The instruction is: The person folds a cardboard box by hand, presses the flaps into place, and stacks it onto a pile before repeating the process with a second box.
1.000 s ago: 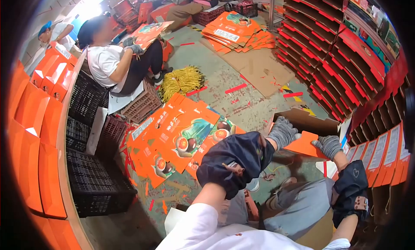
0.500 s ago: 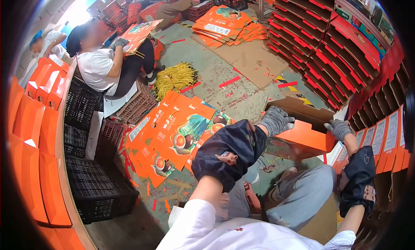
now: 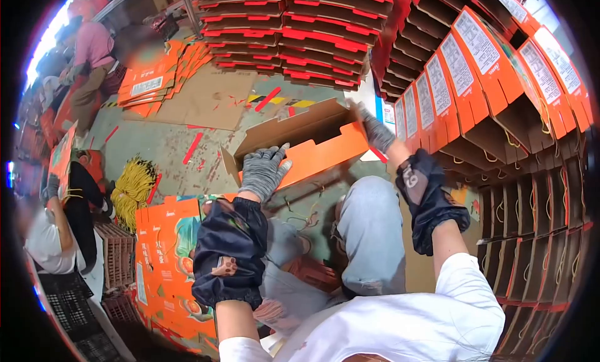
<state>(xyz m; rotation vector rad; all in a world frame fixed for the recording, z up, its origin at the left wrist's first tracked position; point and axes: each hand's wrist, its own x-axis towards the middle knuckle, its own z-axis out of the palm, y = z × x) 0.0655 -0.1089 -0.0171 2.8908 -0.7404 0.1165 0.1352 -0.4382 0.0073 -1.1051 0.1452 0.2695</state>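
An orange cardboard box (image 3: 331,150) stands open above my knees, its brown inside showing and a flap raised at the back. My left hand (image 3: 264,169), in a grey knit glove, is closed over the box's near left edge. At the box's right end is my right hand (image 3: 375,129), also gloved, its fingertips blurred against the corner, so its grip is unclear. Flat printed orange cartons (image 3: 169,262) lie to the left of my legs, partly behind my left sleeve.
Stacked cartons (image 3: 287,37) rise ahead, and orange boxes with white labels (image 3: 459,65) line the right. A yellow cord bundle (image 3: 134,190) and a brown cardboard sheet (image 3: 194,99) lie on the floor. A co-worker (image 3: 53,237) sits at left, near black crates (image 3: 72,309).
The view has swung right, so the co-worker and flat cartons now appear further left. Both hands remain at the box, which shows more of its opening.
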